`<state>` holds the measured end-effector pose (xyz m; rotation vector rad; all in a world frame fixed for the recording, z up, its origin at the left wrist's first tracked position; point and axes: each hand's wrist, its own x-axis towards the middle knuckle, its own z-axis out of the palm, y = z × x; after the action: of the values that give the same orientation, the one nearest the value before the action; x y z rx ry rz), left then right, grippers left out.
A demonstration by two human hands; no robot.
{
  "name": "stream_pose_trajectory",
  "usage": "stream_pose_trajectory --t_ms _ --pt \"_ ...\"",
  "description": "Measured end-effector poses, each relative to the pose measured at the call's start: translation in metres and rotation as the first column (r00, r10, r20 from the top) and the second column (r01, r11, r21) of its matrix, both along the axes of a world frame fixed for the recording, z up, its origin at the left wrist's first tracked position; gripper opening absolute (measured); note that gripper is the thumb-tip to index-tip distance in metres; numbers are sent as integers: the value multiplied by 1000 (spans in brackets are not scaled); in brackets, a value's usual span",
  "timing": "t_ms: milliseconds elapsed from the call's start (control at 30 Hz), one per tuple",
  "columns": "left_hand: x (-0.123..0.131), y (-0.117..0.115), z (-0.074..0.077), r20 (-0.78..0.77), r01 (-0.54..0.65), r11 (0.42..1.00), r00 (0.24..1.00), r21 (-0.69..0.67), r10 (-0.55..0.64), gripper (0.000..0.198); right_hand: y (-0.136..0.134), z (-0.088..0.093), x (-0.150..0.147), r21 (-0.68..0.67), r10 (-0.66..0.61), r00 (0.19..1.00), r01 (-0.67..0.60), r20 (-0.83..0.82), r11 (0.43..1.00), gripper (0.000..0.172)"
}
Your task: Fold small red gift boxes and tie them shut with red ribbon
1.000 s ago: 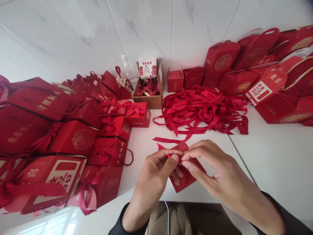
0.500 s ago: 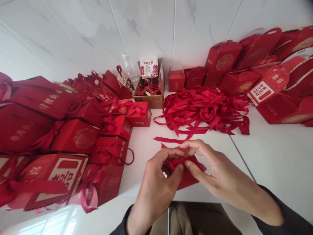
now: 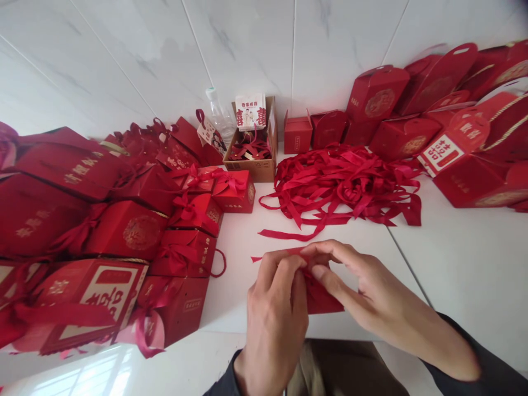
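Note:
A small red gift box (image 3: 326, 301) rests on the white table near its front edge, between my two hands. A red ribbon (image 3: 256, 259) lies over its top, and one cut tail pokes out to the left. My left hand (image 3: 275, 305) is closed, its curled fingers pinching the ribbon above the box, with the back of the hand facing me. My right hand (image 3: 357, 283) has thumb and forefinger closed on the ribbon from the other side. The fingers cover most of the ribbon, so any knot is hidden.
Several finished red boxes with bows (image 3: 193, 253) stand stacked at left. A tangled heap of red ribbons (image 3: 346, 187) lies beyond my hands. A cardboard box (image 3: 251, 171) and a clear bottle (image 3: 220, 118) stand by the wall. More red boxes (image 3: 470, 181) fill the right.
My left hand has turned over and its fingers have curled in closer to the right hand, over the ribbon. The ribbon's tail now sticks out farther left.

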<state>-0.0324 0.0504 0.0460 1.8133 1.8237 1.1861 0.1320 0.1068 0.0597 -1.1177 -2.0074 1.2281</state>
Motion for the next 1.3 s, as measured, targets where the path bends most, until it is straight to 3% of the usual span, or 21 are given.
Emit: stream_pose_trajectory --t_ms 233,500,600,667,767,833,1000,1300 --pt "-4 -8 -7 -63 -1 994 998 110 8 33 6 4 2 97 51 997 -56 51 994 17" --pt "-5 -20 -5 -182 -25 974 981 225 67 23 5 1 6 171 -81 985 54 152 984 18" --pt "0 -33 1 -200 32 983 980 179 5 19 5 -1 8 162 -115 980 88 162 983 16" --pt "1 -37 8 -158 0 991 987 136 22 15 5 0 8 153 -131 980 108 149 982 14" --pt "-4 -31 18 -75 -93 994 992 53 97 9 5 2 7 132 -158 981 144 108 981 12" --pt "-9 -22 20 -31 -46 998 999 -54 44 10 5 4 5 127 -167 982 156 83 980 11" --pt "-12 -10 13 33 53 973 998 -225 -47 17 5 6 2 101 -167 983 159 81 982 8" --pt "-10 -13 9 3 26 974 1000 -227 -26 15 4 4 1 -24 -153 983 156 101 987 11"
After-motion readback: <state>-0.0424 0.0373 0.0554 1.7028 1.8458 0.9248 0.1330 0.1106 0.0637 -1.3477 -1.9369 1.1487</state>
